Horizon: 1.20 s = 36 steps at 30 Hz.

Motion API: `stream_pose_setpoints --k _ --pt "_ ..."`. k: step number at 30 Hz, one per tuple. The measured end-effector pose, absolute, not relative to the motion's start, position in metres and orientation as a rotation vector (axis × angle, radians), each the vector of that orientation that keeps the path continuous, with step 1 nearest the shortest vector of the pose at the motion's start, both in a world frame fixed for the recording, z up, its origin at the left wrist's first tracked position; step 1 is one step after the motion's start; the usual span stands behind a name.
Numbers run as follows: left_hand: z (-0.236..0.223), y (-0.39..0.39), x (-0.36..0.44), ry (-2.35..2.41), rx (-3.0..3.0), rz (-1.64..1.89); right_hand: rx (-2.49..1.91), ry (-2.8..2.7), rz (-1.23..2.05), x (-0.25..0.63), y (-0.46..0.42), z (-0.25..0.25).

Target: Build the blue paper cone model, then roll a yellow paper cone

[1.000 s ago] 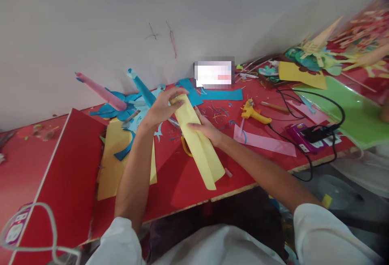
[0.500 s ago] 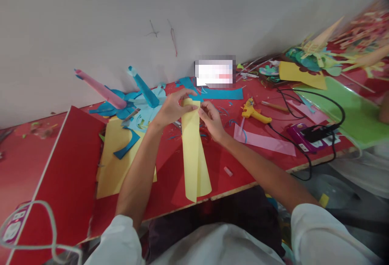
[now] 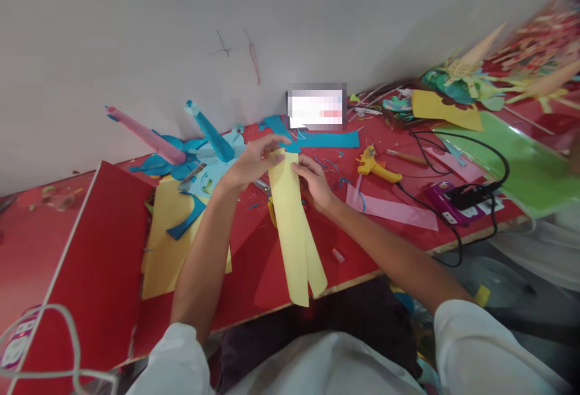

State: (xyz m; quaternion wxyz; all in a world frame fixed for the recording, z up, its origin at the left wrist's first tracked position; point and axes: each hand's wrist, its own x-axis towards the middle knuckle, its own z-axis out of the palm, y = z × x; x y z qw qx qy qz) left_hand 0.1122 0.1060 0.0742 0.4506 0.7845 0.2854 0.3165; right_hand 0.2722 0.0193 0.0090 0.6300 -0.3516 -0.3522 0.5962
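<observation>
A long strip of pale yellow paper, folded lengthwise, runs from my hands down past the table's front edge. My left hand pinches its far top corner from the left. My right hand grips the strip's right edge just below the top, fingers curled on the paper. Both hands hover over the red table. Yellow scissor handles show from under the strip.
A yellow sheet with blue cut-outs lies left of my arm. Blue and pink paper rolls stand by the wall. A yellow glue gun, pink strip, purple power strip with black cable and green sheet lie right.
The right hand moved from the strip's middle up to its top end beside the left hand. The strip swung from slanting right to hanging nearly straight toward me, its layers now slightly fanned.
</observation>
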Motion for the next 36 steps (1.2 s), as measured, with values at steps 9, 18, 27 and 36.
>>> stream_pose_setpoints --k 9,18,27,36 --pt "0.078 0.11 0.102 0.733 1.76 0.84 -0.792 -0.7 1.409 0.268 0.021 0.004" --pt "0.087 0.108 0.096 0.662 1.727 0.85 -0.777 -0.649 1.429 0.267 0.019 0.001" --pt "0.087 0.107 0.096 0.65 1.724 0.9 -0.831 -0.563 1.332 0.269 0.027 -0.007" --pt "0.089 0.103 0.099 0.579 1.721 0.957 -0.858 -0.551 1.419 0.265 0.022 -0.002"
